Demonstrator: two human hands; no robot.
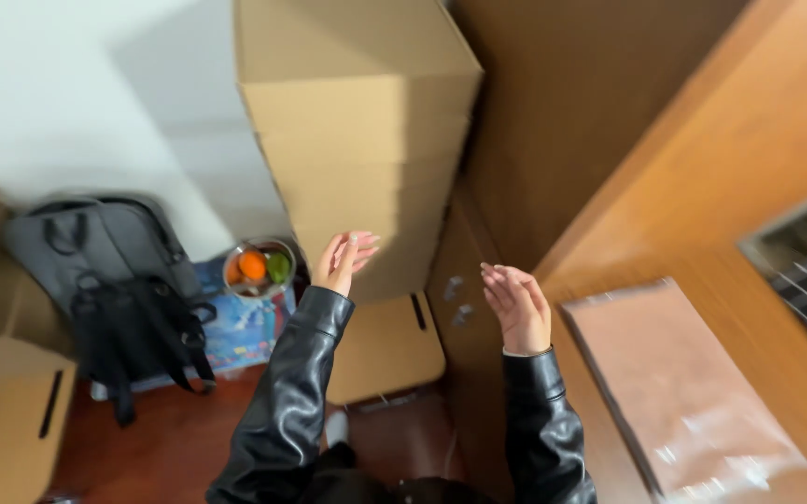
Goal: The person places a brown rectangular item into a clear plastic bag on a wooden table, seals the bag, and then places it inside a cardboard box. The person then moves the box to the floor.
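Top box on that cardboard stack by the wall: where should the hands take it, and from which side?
Probably by its two opposite side faces, one palm each. The top box is wide, flat-sided and shows no handle slot. The left hand and right hand are open, palms facing inward, already either side of the stack.

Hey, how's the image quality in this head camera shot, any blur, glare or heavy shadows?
In the head view, both hands, left hand and right hand, look slightly motion-blurred; the stack of cardboard boxes throws a soft shadow on the white wall; daylight glints off the plastic-wrapped brown packet and the black leather sleeves; the backpack is soft; straight edges lean from wide-angle distortion.
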